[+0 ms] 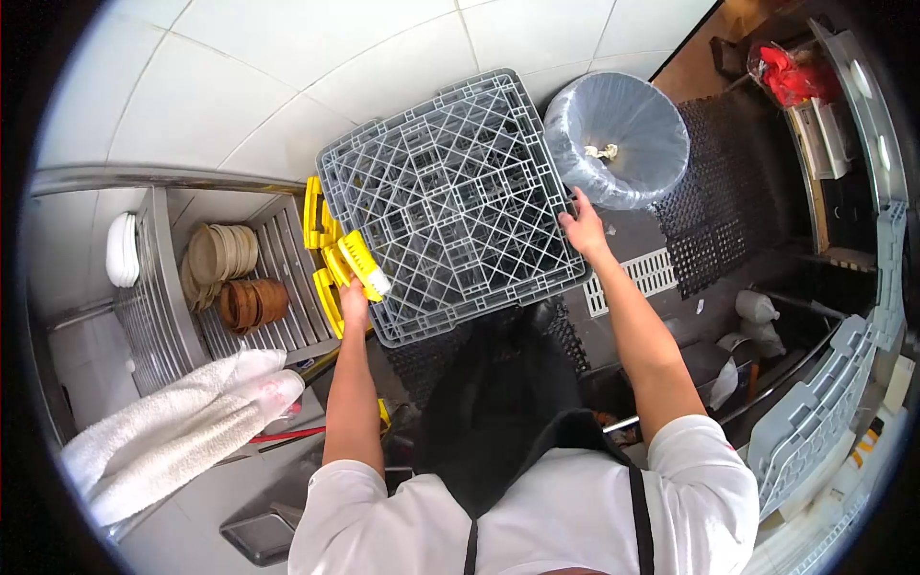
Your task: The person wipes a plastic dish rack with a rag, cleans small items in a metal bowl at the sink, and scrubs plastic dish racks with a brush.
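A grey lattice plastic crate (450, 201) fills the middle of the head view, tilted, with its ribbed face turned up toward me. My right hand (584, 228) grips its right edge, the thumb on the near side and the other fingers curled at the rim. At the crate's lower left edge, my left hand (354, 301) is closed against a yellow ribbed plastic piece (356, 261) with a white end. That piece overlaps the crate's edge. More yellow plastic parts (318, 213) lie just left of it. The fingers of my left hand are partly hidden.
Behind the crate, a bin with a clear liner (623, 134) stands by the tiled wall. At left, a slatted metal shelf (292, 235) bears stacked brown bowls (253, 305). White towels (192, 422) hang below. Black mats (714, 192) and a floor drain (637, 278) lie at right.
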A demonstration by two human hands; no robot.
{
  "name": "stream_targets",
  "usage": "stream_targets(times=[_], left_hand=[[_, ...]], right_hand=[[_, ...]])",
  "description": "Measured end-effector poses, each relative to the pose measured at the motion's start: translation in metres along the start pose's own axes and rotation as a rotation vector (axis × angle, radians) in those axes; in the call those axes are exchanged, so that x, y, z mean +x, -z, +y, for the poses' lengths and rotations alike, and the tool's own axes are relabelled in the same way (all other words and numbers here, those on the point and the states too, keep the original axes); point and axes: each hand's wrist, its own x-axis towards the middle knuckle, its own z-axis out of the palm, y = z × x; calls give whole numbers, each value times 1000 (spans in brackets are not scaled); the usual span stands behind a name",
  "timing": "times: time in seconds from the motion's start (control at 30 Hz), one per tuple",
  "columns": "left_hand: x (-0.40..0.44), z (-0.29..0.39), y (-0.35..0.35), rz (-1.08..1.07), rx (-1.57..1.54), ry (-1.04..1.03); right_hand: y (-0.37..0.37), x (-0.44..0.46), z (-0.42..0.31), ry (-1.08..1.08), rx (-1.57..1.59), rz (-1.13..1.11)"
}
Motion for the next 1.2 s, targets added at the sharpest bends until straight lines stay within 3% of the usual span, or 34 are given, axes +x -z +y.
stream_targets(times=[0.1, 0.2, 0.27, 0.33, 0.4, 0.47, 0.53, 0.63, 0.97, 1.07, 1.2], left_hand=[[-11, 14, 0, 9, -64, 2], [-6, 5, 12, -22, -163, 39], [7, -14, 22, -71, -238, 91], [-3, -11, 22, -165, -222, 178], [-3, -10, 26, -261, -93, 260], [-15, 12, 12, -242, -117, 281], [-22, 22, 9, -221, -152, 304], [-27, 26, 14, -283, -177, 304], [-35, 26, 24, -268, -216, 340], [-27, 11, 36, -345, -277, 326], [-17, -3, 27, -291, -145, 314]], right_hand=[[4, -34, 23, 99, 117, 189], [14, -76, 42, -175, 97, 69], [17, -84, 66, -381, 519, -21], [23, -102, 55, -421, 614, -123], [16, -105, 38, -363, 534, -223], [3, -88, 29, -311, 560, -35], [2, -74, 43, -197, 470, -98], [9, -78, 39, -357, 491, -109], [-22, -92, 55, -306, 294, 257], [-18, -88, 50, -355, 322, 226], [-21, -93, 54, -269, 422, 175]])
